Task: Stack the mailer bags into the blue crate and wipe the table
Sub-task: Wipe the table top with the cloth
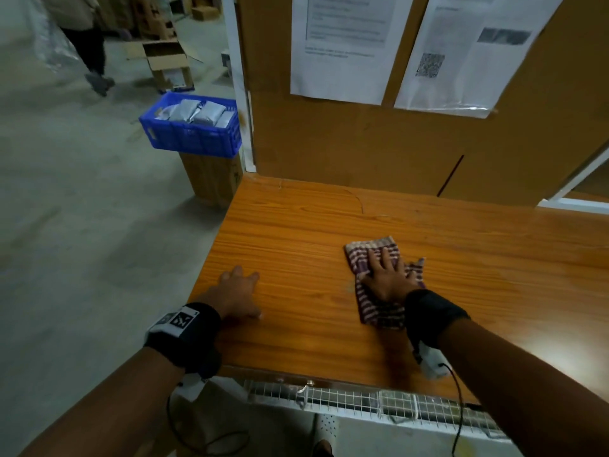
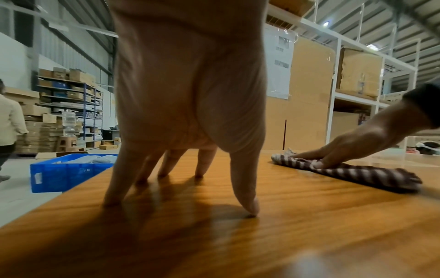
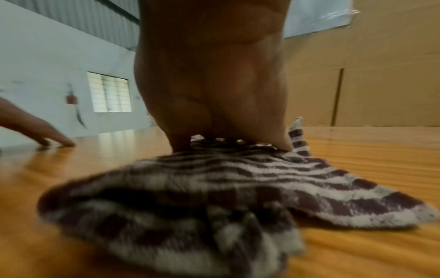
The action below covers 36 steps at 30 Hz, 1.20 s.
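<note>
From the head view, my right hand [image 1: 387, 275] lies flat, fingers spread, pressing a striped cloth [image 1: 379, 311] onto the wooden table [image 1: 296, 225]. My left hand [image 1: 239, 291] rests on its fingertips near the table's left edge, holding nothing. Past that edge, on the floor side, a blue crate [image 1: 191, 138] sits on a cardboard box [image 1: 214, 179] with grey mailer bags [image 1: 197, 112] inside. Two printed sheets [image 1: 346, 44] hang on the cardboard wall behind the table, but their text is too blurred to read; the patterned square on one may be a code. The tabletop around the cloth is bare wood out to the back wall and to the right.

From the left wrist, the fingers [image 2: 245, 197] stand propped on the wood, straight and apart. The crate's rim [image 2: 69, 165] shows beyond the table edge; a pale sticker on its side is unreadable. The right hand lies flat on the cloth.

From the right wrist, the palm bears down on the folded cloth, which is blurred up close, one corner sticking up.
</note>
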### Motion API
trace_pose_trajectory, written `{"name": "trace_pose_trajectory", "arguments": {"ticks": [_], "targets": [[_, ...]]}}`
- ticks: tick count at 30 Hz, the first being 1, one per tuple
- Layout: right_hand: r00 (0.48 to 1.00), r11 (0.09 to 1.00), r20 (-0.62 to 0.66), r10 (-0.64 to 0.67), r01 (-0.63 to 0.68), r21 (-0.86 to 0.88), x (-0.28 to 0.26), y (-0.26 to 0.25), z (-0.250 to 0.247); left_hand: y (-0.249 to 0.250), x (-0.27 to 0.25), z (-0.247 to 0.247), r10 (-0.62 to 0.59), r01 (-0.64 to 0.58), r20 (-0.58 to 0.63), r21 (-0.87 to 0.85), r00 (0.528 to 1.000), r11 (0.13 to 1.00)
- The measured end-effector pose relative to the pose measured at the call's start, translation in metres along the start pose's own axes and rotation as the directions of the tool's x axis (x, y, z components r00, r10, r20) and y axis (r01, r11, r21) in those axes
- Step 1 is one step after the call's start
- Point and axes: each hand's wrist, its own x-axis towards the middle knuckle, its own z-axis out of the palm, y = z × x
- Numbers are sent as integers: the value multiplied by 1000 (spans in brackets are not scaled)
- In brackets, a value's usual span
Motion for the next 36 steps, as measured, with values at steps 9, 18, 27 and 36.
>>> {"name": "trace_pose_trajectory", "arguments": {"ticks": [9, 18, 27, 36], "targets": [[847, 828, 113, -519, 532, -178, 26, -104, 10, -13, 50, -42, -44, 44, 4, 3, 999, 999], [990, 993, -80, -113, 115, 17, 141, -49, -66, -20, 94, -73, -116, 115, -47, -26, 992, 993], [854, 843, 57, -517, 519, -142, 155, -179, -60, -13, 107, -76, -154, 154, 5, 33, 988, 988], [955, 965, -142, -259, 262, 4, 181, -38, -88, 5, 120, -82, -191, 188, 4, 145, 982, 971]]}}
